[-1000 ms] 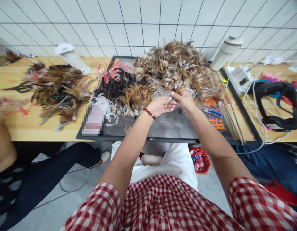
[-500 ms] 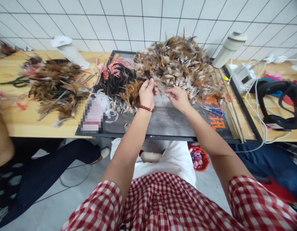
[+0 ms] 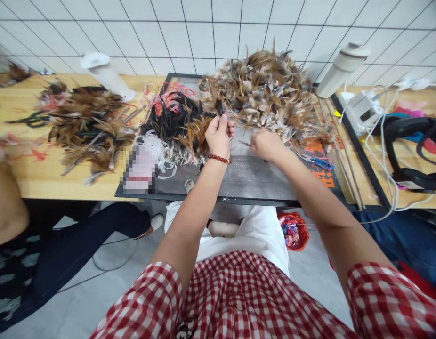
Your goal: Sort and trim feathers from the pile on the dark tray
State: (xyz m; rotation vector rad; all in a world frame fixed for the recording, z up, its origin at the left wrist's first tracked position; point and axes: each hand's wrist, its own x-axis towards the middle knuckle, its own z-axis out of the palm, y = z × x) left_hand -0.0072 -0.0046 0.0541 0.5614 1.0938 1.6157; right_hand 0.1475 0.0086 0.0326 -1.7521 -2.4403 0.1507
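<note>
My left hand (image 3: 219,135), with a string of red beads at the wrist, is closed in a pinch around dark feathers (image 3: 220,107) whose tips rise above the thumb. My right hand (image 3: 268,145) is a little to the right, blurred, its fingers drawn together; whatever is in them is too small to make out. Behind both hands lies a big heap of brown and white feathers (image 3: 263,89). Black feathers (image 3: 175,113) and orange-brown feathers (image 3: 195,134) lie on the left of the dark board (image 3: 253,181) under my hands.
Blue-handled snips (image 3: 318,162) and thin sticks (image 3: 345,165) lie on the right. White ribbon (image 3: 150,146) is on the left. Two pale bottles (image 3: 108,75) (image 3: 341,70) stand at the back. A black headset (image 3: 415,155) and cables are far right. Another person's arm (image 3: 8,197) shows at left.
My right hand has turned and its fingers have drawn in, now blurred. My left hand keeps its pinch, with its other fingers slightly raised. The whole view has shifted slightly.
</note>
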